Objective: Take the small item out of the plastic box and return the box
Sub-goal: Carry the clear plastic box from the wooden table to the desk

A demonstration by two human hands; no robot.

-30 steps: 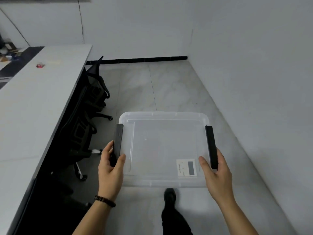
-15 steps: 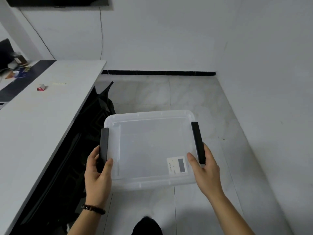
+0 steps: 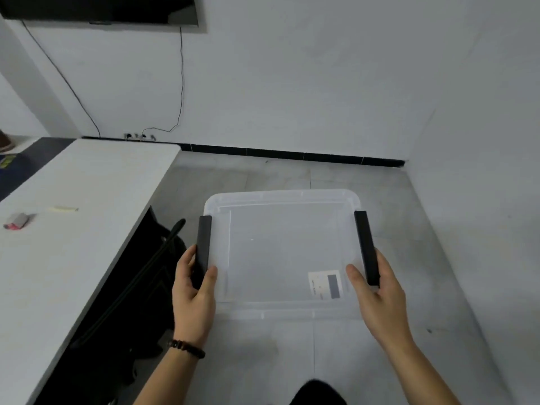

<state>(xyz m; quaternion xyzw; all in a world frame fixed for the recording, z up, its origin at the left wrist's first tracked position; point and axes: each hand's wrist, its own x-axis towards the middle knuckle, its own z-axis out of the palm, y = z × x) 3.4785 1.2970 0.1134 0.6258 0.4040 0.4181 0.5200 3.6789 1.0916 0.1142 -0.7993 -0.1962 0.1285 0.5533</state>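
I carry a clear plastic box [image 3: 280, 252] with its lid on, held level above the floor in front of me. My left hand [image 3: 194, 296] grips the black latch on its left side. My right hand [image 3: 380, 293] grips the black latch on its right side. A white label [image 3: 325, 285] sits near the box's front right corner. A small red and grey item [image 3: 16, 222] lies on the white table [image 3: 73, 244] at the left, with a pale yellow strip [image 3: 62, 209] just beyond it.
A black office chair [image 3: 140, 287] is tucked under the table edge, close to my left hand. Grey tiled floor [image 3: 423, 258] runs ahead to a white wall with a black skirting. The right wall stands close. A dark screen [image 3: 99, 8] hangs high up, with cables trailing below it.
My view has tilted up and turned slightly left, so more wall and the screen show. Both hands keep their grip on the box, which has stayed in front of me.
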